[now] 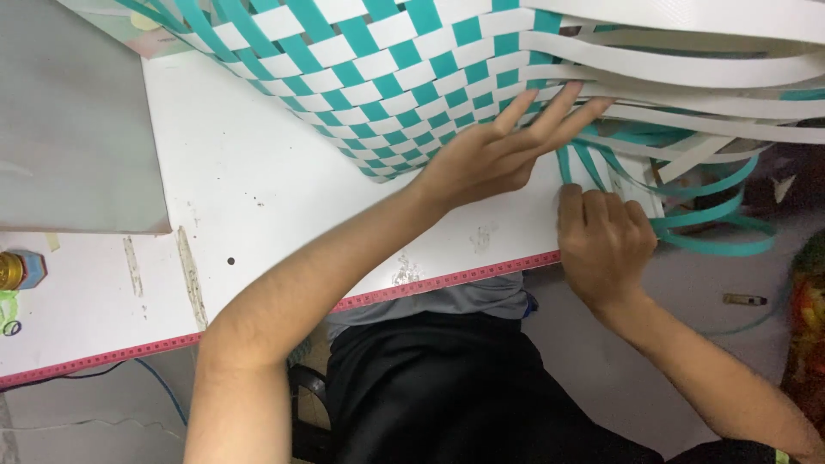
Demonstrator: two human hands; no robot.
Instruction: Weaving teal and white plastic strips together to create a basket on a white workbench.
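A half-woven basket (387,60) of teal and white plastic strips lies on its side on a white table (258,189). My left hand (494,150) rests flat on the woven edge, fingers stretched out over the loose white strips (687,64). My right hand (606,241) is curled at the table's corner, its fingers closed around the loose teal strips (705,215) that trail off to the right.
A grey board (73,120) lies at the table's left. A red measuring tape (447,279) runs along the front edge. A small gold-capped bottle (21,271) stands far left. The floor at right holds a small dark object (744,299).
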